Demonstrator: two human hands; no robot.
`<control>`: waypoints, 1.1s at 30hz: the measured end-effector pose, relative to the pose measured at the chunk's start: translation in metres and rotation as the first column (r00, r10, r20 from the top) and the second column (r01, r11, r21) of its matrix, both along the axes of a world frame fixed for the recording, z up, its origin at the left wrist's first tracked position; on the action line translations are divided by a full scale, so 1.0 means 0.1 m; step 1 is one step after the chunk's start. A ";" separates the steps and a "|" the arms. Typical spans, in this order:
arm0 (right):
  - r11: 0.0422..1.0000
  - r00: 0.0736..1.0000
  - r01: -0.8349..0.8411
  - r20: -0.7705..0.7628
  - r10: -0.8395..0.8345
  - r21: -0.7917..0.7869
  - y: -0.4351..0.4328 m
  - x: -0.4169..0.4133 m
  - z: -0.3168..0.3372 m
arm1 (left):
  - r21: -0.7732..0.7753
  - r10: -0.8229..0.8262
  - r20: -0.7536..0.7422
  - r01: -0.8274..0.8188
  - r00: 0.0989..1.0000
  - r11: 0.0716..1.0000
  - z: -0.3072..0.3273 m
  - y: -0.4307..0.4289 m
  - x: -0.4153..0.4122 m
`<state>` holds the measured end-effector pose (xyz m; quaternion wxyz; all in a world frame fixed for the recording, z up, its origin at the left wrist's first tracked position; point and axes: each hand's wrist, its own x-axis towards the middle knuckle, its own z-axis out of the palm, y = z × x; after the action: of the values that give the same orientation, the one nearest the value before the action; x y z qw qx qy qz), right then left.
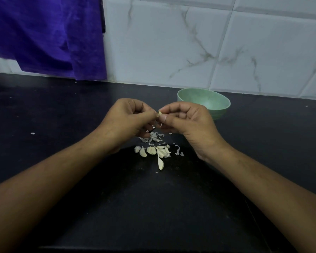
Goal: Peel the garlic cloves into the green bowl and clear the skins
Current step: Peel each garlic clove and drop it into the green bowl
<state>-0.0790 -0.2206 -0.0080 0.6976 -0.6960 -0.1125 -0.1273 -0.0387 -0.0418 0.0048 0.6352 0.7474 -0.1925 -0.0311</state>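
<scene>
Pinching one garlic clove [159, 114] between both hands, left hand [125, 119], right hand [187, 121], above loose cloves [153, 151].

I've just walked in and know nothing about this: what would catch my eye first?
Two bare hands meet mid-counter, the left hand and right hand both pinching one garlic clove. Below them lie loose cloves and papery skins on the black counter. A green bowl sits behind the right hand.

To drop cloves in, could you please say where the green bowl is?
Head view: the green bowl sits right of centre on the black counter, just behind the right hand.
</scene>
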 end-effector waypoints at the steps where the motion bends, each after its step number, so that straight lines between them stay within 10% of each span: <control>1: 0.999 1.000 -0.003 -0.014 0.004 0.033 0.00 0.00 0.00 | 0.002 -0.002 0.005 0.002 1.000 1.000 0.00 0.00 0.00; 10: 0.974 0.989 -0.052 -0.122 0.080 0.221 -0.04 0.01 0.08 | 0.132 0.023 0.023 -0.026 0.999 0.991 -0.05 0.05 0.05; 33: 0.996 0.998 0.024 -0.060 -0.030 -0.090 -0.03 -0.01 0.01 | 0.113 -0.029 0.102 0.017 0.994 0.993 0.01 0.09 0.05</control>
<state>-0.0799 -0.2239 -0.0068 0.6672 -0.7315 -0.0873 -0.1101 -0.0339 -0.0328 0.0055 0.5810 0.7801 -0.2319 -0.0104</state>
